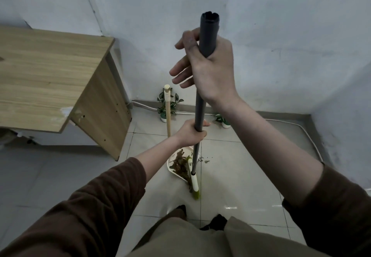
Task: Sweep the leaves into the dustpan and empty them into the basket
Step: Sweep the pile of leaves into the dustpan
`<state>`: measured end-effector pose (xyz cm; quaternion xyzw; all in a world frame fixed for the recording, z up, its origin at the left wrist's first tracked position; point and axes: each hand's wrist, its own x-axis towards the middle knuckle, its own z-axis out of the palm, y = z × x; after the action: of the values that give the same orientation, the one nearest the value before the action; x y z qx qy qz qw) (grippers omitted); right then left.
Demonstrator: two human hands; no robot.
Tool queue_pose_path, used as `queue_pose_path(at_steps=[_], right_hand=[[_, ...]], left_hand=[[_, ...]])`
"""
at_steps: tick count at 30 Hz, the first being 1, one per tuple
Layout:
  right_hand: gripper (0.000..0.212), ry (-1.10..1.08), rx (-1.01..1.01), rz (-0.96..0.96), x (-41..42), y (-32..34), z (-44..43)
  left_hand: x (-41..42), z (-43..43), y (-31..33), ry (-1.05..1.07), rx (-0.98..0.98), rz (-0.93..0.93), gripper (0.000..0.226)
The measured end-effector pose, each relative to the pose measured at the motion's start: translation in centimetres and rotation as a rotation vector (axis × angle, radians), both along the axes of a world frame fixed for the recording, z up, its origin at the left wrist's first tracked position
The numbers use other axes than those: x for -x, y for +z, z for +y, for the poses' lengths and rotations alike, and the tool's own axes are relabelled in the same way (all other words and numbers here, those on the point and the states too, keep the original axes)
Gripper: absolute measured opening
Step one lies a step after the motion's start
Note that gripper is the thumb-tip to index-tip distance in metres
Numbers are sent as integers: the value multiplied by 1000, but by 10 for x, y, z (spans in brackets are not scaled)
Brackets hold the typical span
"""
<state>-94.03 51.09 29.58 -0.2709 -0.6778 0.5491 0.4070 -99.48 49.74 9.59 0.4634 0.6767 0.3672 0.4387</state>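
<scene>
Tiled floor [241,176], grey walls [281,35] — left hand [189,135], right hand [212,72]: fingers [181,69] grip broom [200,112], right's perhaps loosely.

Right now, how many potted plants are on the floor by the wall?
2. The left potted plant stands behind the wooden handle; the right potted plant sits right of the broom handle. Others may be hidden.

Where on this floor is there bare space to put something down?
Bare tiles lie right of the broom, out to the wall cable, and left between dustpan and desk. Crowded: around the dustpan, scattered crumbs and two potted plants.
</scene>
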Motion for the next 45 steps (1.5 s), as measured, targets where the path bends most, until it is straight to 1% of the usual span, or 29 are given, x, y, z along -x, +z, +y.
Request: queue_pose_path(at_steps=[3,5,11,15,17,21,22,26,28,33,38,42,45], right_hand=[[22,21,-6,6,1,4,-2],[23,20,-30,12,-4,8,0],[24,-12,-98,27,-29,25,11],[24,-42,-119,-6,-46,32,22],[24,-52,-118,-18,-53,31,28],[23,-59,-111,-38,-59,21,39],[23,-56,-108,-47,-60,15,42],[22,4,-69,-111,-55,-11,46],[22,47,-37,-123,-49,-19,45],[21,119,-31,-103,-31,-18,38],[22,149,-20,-72,-17,-11,26],[23,142,-31,-50,-10,-4,19],[25,132,-37,-38,-5,-2,15]], left_hand=[[4,-2,2,24,-24,2,37],[1,0,6,12,-28,12,40],[-23,19,24,0,-75,70,40],[-49,36,30,14,-77,3,37],[-61,45,31,29,-67,-16,32],[-75,58,27,41,-47,-24,3],[-77,61,24,48,-28,-25,3],[-78,60,11,23,48,-39,21],[-74,52,7,19,83,-23,24],[-53,34,-2,6,109,-14,20],[-34,18,-4,77,97,-48,26],[-19,12,-2,99,71,-32,26],[-7,9,-1,77,57,-24,28]])
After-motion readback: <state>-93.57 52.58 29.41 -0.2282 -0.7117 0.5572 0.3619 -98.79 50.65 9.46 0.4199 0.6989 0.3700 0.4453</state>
